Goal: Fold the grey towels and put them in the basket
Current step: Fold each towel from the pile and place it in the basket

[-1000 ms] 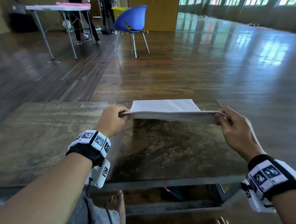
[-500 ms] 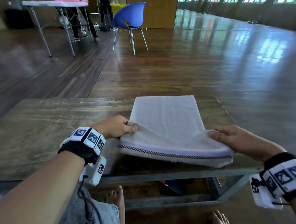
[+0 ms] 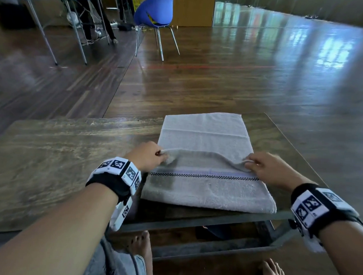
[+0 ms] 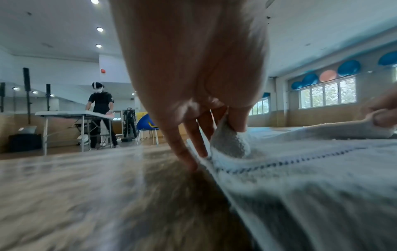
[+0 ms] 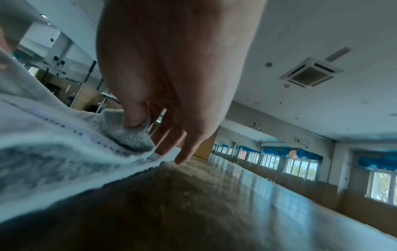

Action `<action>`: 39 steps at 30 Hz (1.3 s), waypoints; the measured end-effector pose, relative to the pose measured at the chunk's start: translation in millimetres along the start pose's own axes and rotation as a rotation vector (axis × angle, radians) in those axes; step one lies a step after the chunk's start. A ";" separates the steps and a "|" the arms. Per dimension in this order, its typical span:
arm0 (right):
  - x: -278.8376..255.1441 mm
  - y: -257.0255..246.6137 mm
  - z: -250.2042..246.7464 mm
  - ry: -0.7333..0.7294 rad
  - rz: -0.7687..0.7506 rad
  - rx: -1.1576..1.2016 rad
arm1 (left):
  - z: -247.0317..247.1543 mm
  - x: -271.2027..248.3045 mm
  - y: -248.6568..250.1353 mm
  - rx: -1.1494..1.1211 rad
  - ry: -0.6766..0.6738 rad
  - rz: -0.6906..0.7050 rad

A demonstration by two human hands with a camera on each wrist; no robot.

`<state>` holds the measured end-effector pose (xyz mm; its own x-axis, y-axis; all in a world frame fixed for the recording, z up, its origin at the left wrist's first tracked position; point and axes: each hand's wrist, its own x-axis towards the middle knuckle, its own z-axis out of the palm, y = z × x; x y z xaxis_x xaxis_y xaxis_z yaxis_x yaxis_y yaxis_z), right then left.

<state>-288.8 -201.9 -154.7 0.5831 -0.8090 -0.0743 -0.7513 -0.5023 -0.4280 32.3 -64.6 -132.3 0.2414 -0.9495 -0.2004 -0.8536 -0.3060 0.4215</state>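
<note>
Unlabelled grey towel (image 3: 206, 139) on wooden table (image 3: 48, 150), checkered band (image 3: 203, 176) only.

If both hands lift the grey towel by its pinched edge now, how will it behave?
The grey towel is likely floppy: its edge sags between the left hand and right hand. Probably light, since fingertip pinches raise it. Its terry pile probably resists slipping.

Towel's (image 3: 206, 139) pinched fold, earlier near table's front edge, now farther back with both hands.
</note>
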 end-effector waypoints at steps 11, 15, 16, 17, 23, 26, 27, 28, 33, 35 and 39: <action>-3.7 10.7 -38.0 -0.057 0.106 0.438 | -34.3 -6.8 0.3 -0.249 -0.090 -0.013; 8.4 2.9 -30.6 0.355 0.060 0.173 | -28.3 8.4 1.6 -0.225 0.322 0.038; 10.4 0.1 -26.8 0.370 0.054 0.160 | -24.6 11.7 1.9 -0.244 0.351 0.056; 12.3 -2.7 -21.4 0.322 0.037 0.142 | -19.3 14.6 1.5 -0.237 0.339 0.069; 18.0 -6.0 -11.5 -0.069 0.038 -0.033 | -3.4 22.9 2.7 -0.024 0.001 -0.020; 22.8 -2.6 -32.5 -0.246 0.035 -0.094 | -14.5 27.9 5.9 -0.013 -0.073 -0.105; 24.2 -0.3 -37.8 -0.285 0.023 -0.062 | -17.3 28.0 6.7 -0.020 -0.116 -0.107; 24.7 2.6 -41.9 -0.287 0.008 0.018 | -19.2 28.1 7.1 -0.040 -0.151 -0.099; 34.3 14.5 -46.2 0.012 -0.023 0.114 | -22.3 36.8 0.3 -0.162 0.064 -0.078; 41.2 16.5 -42.0 0.149 0.010 0.086 | -21.4 42.9 -4.4 -0.187 0.200 -0.088; 64.1 16.3 -38.3 0.315 0.049 0.114 | -12.8 54.5 -8.8 -0.199 0.384 -0.095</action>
<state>-275.5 -273.6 -131.9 0.4096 -0.8949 0.1773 -0.7264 -0.4375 -0.5300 58.9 -114.5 -135.6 0.5009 -0.8617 0.0809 -0.7231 -0.3652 0.5863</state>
